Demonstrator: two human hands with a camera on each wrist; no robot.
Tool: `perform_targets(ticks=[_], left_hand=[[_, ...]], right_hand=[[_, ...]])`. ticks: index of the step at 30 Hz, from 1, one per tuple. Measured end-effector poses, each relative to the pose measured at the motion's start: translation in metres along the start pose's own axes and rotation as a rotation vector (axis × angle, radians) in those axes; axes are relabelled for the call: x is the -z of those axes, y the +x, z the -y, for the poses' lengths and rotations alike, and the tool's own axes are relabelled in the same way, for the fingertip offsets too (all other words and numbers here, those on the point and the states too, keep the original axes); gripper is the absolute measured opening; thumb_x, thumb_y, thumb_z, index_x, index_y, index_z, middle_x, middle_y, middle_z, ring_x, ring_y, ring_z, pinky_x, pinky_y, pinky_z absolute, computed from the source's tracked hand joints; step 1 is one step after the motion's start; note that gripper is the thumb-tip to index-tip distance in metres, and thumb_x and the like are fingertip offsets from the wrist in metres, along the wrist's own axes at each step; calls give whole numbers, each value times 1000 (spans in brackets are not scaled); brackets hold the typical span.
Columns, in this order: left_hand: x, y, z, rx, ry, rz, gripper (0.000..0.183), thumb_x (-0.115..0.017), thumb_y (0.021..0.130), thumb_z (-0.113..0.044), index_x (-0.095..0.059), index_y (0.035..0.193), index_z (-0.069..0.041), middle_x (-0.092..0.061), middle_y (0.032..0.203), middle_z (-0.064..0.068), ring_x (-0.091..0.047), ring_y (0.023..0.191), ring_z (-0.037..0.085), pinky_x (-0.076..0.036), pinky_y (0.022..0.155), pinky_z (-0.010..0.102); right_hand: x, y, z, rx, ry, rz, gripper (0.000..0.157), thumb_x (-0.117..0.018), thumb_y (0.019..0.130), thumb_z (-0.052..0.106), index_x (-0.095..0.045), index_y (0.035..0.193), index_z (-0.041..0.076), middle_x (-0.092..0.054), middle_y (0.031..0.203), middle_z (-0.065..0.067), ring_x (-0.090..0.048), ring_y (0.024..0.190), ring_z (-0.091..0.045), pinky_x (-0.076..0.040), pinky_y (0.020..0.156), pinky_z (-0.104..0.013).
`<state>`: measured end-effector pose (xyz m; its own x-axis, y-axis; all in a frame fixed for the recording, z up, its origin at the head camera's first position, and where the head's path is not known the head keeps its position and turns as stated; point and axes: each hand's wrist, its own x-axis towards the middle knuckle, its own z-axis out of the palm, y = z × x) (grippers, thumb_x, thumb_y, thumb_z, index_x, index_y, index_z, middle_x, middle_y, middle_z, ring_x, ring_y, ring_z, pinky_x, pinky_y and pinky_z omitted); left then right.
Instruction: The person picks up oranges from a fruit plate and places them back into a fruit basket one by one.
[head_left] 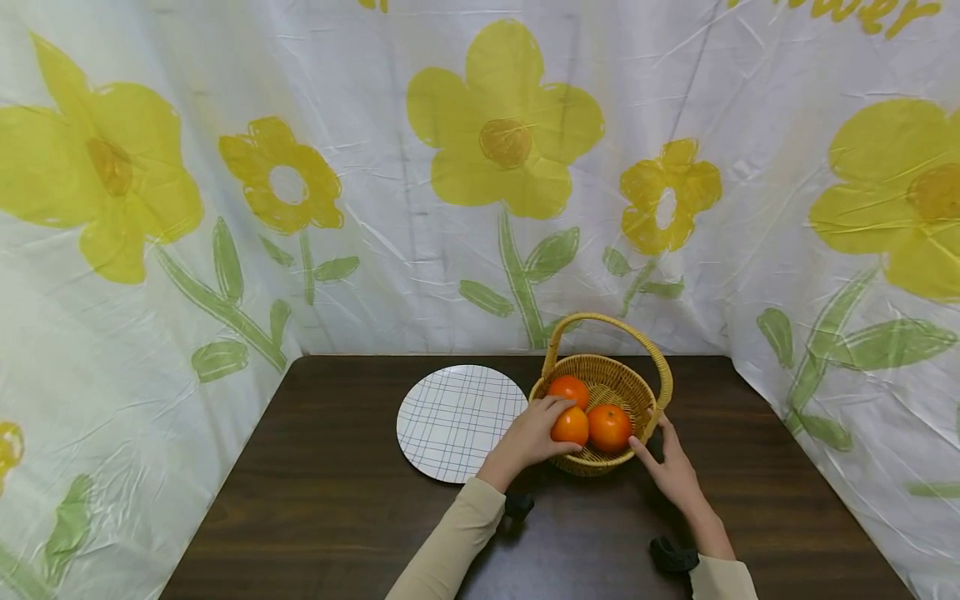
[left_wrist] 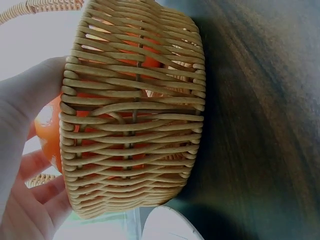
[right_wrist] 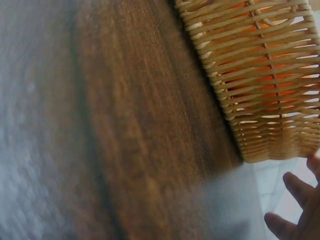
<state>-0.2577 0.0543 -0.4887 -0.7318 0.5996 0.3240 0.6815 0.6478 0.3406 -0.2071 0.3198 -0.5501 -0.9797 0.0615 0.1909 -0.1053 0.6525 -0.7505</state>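
Observation:
In the head view a round wicker basket point(head_left: 592, 468) with a tall arched handle point(head_left: 611, 323) stands at the back of the table. Three oranges lie in it. My left hand point(head_left: 531, 435) reaches over the basket's left rim and grips the nearest-left orange point(head_left: 572, 427), thumb in front and fingers behind. A second orange point(head_left: 567, 388) sits behind it, a third orange point(head_left: 611, 429) to its right. Through the weave point(left_wrist: 132, 115) the left wrist view shows orange patches. My right hand point(head_left: 675, 473) holds the basket's right rim by the handle's foot, thumb in front, some fingers hidden behind.
A round white plate point(head_left: 457, 425) with a blue grid pattern lies just left of the basket. Beneath everything is a dark wooden table point(head_left: 315, 500). A white curtain point(head_left: 375, 275) printed with yellow flowers hangs at the back and both sides.

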Motion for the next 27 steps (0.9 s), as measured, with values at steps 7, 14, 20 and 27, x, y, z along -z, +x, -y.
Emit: perform_targets(ticks=[7,14,20,27], left_hand=[[-3,2,-1,42,-21,35,67,-72,76,-46,-50,132,-17,-52,127,4,-53,109,23,-48,87,33],[-5,4,1,56,-25,52,66,-71,77,-47,-50,132,-17,-52,126,4,-53,109,22,-48,86,34],[-6,4,1,80,-20,76,66,-70,78,-47,-48,133,-17,-52,127,5,-52,111,22,-47,88,34],[-6,6,0,103,-8,97,66,-69,79,-47,-49,133,-16,-53,127,6,-52,112,22,-46,90,33]], right_hand=[[0,0,2,-9,-1,3,71,-55,92,38,-17,148,16,-8,154,-15,-21,134,-46,-24,94,-70],[2,-1,3,-14,-2,10,72,-55,92,38,-15,148,17,-8,154,-16,-21,134,-47,-23,95,-70],[1,-1,3,-9,2,11,72,-55,92,38,-16,148,17,-8,155,-15,-21,134,-46,-23,95,-70],[1,0,3,-14,7,16,72,-55,92,38,-15,148,17,-7,155,-15,-20,135,-46,-22,95,-70]])
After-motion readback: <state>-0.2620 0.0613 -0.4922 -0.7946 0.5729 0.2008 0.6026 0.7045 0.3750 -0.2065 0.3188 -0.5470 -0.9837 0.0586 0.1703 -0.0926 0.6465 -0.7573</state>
